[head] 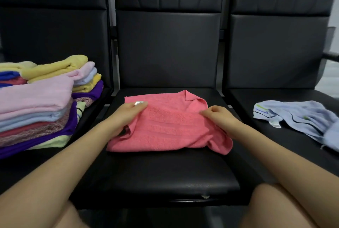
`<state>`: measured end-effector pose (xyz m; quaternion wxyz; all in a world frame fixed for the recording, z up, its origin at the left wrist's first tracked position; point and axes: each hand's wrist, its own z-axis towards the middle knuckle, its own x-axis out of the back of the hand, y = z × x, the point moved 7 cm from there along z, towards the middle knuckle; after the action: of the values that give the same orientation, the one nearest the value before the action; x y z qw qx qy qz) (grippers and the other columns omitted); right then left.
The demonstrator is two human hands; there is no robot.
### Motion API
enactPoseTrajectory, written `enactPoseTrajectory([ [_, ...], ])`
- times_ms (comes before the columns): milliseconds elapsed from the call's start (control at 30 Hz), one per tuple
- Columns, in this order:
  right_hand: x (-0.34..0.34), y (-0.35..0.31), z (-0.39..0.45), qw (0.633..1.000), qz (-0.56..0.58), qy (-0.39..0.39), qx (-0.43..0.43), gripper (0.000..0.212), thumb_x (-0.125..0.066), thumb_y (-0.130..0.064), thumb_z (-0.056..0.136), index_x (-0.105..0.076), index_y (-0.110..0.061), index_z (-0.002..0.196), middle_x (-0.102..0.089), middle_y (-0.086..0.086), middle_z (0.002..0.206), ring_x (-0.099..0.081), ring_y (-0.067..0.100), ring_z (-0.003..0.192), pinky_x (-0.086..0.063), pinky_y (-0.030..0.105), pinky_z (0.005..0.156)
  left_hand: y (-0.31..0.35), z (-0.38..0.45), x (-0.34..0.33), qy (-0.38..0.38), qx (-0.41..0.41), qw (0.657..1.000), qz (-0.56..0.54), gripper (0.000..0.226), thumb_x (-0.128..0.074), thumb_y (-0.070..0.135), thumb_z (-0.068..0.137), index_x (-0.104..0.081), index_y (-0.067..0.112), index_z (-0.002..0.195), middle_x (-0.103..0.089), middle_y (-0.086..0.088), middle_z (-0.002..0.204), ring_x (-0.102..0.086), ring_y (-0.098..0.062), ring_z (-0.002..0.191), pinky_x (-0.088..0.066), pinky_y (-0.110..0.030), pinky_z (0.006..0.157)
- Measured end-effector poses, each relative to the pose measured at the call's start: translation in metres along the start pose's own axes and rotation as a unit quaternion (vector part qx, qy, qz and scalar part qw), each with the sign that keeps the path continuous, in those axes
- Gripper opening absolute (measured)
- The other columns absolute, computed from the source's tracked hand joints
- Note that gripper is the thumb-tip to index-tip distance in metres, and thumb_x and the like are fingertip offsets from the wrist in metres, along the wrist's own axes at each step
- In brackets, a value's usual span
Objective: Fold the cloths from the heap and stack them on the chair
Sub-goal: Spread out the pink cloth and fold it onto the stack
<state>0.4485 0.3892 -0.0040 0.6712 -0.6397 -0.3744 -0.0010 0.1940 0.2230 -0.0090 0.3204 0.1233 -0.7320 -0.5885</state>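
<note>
Nearest the camera: two bare knees at the bottom corners, forearms reaching forward over the middle chair, black padded seat, small chip in its front edge. On that seat: one pink cloth, partly folded and rumpled, far right corner turned over, near right end bunched and hanging toward the seat edge. Left hand on the cloth's left edge, fingers curled round the fabric, thumb lying along the top beside a small silvery label. Right hand on the cloth's right part, fingers curled and pinching a ridge of fabric. Cloth thus directly under and between both hands, touching each. Left chair: holding the stack of folded cloths, in two piles side by side, the nearer one topped with pale pink over light blue, red, speckled, purple and pale yellow-green layers, the farther one topped with yellow over pink, light blue, yellow and purple. Right chair: holding the heap, pale blue cloth with dark and green stripes, crumpled and unfolded, white tag showing at its near edge, well apart from the right hand.
</note>
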Motion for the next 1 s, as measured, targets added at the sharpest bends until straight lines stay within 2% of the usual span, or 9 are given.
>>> enactPoseTrajectory([
  [133,-0.01,0.002,-0.001,0.994,-0.079,-0.07,0.017,0.024,-0.065,-0.023,0.088,-0.05,-0.014,0.073,-0.05,0.002,0.068,-0.045,0.011,0.058,-0.037,0.022,0.052,-0.003,0.01,0.008,0.056,0.033,0.986,-0.154,0.023,-0.063,0.037,0.092,-0.068,0.014,0.09,-0.071,-0.01,0.092,-0.067,-0.024,0.087,-0.053,-0.035,0.086],
  [200,-0.008,0.005,0.001,0.992,-0.104,-0.064,0.02,0.024,-0.061,-0.017,0.09,-0.052,-0.014,0.068,-0.051,-0.001,0.067,-0.046,0.01,0.06,-0.038,0.023,0.055,-0.007,0.014,0.014,0.079,0.035,0.99,-0.111,0.026,-0.059,0.039,0.093,-0.069,0.015,0.098,-0.07,-0.009,0.099,-0.066,-0.026,0.093,-0.051,-0.039,0.093],
  [267,-0.002,0.007,0.003,0.996,-0.074,-0.03,0.026,0.02,-0.062,-0.018,0.09,-0.061,-0.006,0.074,-0.054,0.002,0.07,-0.047,0.012,0.064,-0.037,0.025,0.058,-0.006,0.013,0.018,0.094,0.016,0.994,-0.059,0.028,-0.056,0.039,0.094,-0.067,0.017,0.109,-0.068,-0.006,0.106,-0.063,-0.023,0.099,-0.048,-0.04,0.097],
  [333,0.01,0.005,0.006,0.999,0.002,0.02,0.035,0.021,-0.065,-0.019,0.089,-0.067,0.001,0.081,-0.058,0.005,0.073,-0.051,0.015,0.068,-0.039,0.027,0.06,-0.001,0.012,0.021,0.104,-0.02,0.992,-0.065,0.022,-0.057,0.035,0.095,-0.068,0.017,0.102,-0.068,-0.004,0.103,-0.063,-0.02,0.097,-0.049,-0.036,0.092],
  [500,0.025,-0.044,0.039,0.986,0.061,0.119,0.099,0.029,-0.064,-0.012,0.088,-0.058,-0.017,0.06,-0.054,-0.004,0.061,-0.046,0.008,0.058,-0.036,0.023,0.053,0.029,0.027,0.035,0.144,-0.075,0.972,-0.167,0.018,-0.055,0.023,0.096,-0.067,0.012,0.089,-0.062,-0.005,0.08,-0.058,-0.015,0.072,-0.048,-0.024,0.061],
  [600,0.01,-0.079,0.066,0.978,-0.039,0.124,0.166,0.022,-0.057,-0.016,0.091,-0.06,-0.018,0.068,-0.058,-0.004,0.068,-0.051,0.012,0.065,-0.039,0.028,0.06,0.032,0.053,0.034,0.164,-0.084,0.981,-0.057,0.028,-0.046,0.026,0.096,-0.067,0.009,0.089,-0.065,-0.008,0.088,-0.06,-0.023,0.083,-0.047,-0.032,0.072],
  [767,-0.06,-0.049,0.11,0.942,-0.277,-0.003,0.19,0.032,-0.047,-0.018,0.097,-0.038,-0.023,0.067,-0.052,0.002,0.084,-0.053,0.024,0.086,-0.027,0.027,0.066,0.0,0.092,0.025,0.162,-0.084,0.969,0.169,0.032,-0.044,0.029,0.1,-0.064,0.004,0.103,-0.067,-0.015,0.106,-0.06,-0.031,0.102,-0.042,-0.033,0.081],
  [900,-0.067,-0.032,0.123,0.921,-0.33,0.035,0.202,0.017,-0.038,-0.022,0.101,-0.042,-0.014,0.086,-0.064,0.017,0.101,-0.059,0.032,0.095,-0.034,0.034,0.072,-0.02,0.099,0.025,0.172,-0.11,0.949,0.241,0.024,-0.048,0.027,0.099,-0.06,0.008,0.108,-0.066,-0.015,0.107,-0.06,-0.031,0.102,-0.039,-0.031,0.078],
  [1000,-0.062,-0.025,0.132,0.902,-0.386,0.065,0.18,0.023,-0.036,-0.023,0.101,-0.052,-0.006,0.1,-0.064,0.021,0.112,-0.06,0.035,0.102,-0.04,0.036,0.078,-0.016,0.098,0.027,0.175,-0.126,0.939,0.268,0.023,-0.047,0.027,0.1,-0.059,0.008,0.107,-0.066,-0.015,0.106,-0.06,-0.031,0.101,-0.038,-0.031,0.076],
])
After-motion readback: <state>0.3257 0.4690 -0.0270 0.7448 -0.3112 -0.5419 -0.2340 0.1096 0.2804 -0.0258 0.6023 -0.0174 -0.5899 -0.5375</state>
